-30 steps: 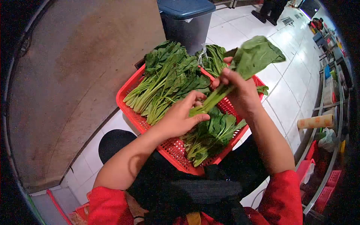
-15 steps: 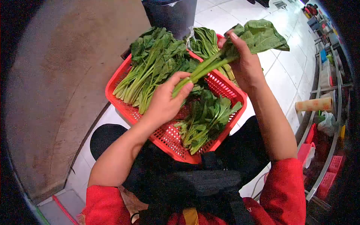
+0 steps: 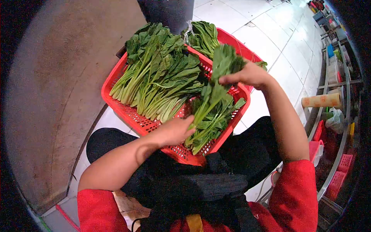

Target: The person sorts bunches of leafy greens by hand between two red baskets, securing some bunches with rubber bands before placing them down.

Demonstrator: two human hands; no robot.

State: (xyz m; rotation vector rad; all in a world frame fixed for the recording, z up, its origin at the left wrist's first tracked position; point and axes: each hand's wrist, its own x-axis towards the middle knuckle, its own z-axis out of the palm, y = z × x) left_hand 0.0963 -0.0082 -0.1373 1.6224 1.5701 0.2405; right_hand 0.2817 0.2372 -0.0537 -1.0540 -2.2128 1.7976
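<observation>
My left hand (image 3: 178, 130) is closed around the stem ends of a few leafy greens (image 3: 207, 101). Higher up, my right hand (image 3: 250, 75) grips the same greens near their broad leaves. They slant over the right side of a red plastic basket (image 3: 123, 114), held between my legs. A large heap of greens (image 3: 154, 83), stems toward me, fills the left and middle of the basket. Under the held greens lies a smaller pile (image 3: 222, 123) on the right. The fingertips of my left hand are partly hidden.
Behind the basket stands a second red basket (image 3: 236, 41) with more greens (image 3: 205, 36) and some clear plastic. A dark bin (image 3: 168, 13) is at the back, a brown panel (image 3: 65, 77) at left. Metal shelving (image 3: 346, 127) with a wrap roll (image 3: 321, 101) runs along the right.
The held greens have swung from a slant out to the right to a steeper, lower position over the basket's right side. Both hands have moved down, and the view has shifted slightly.
</observation>
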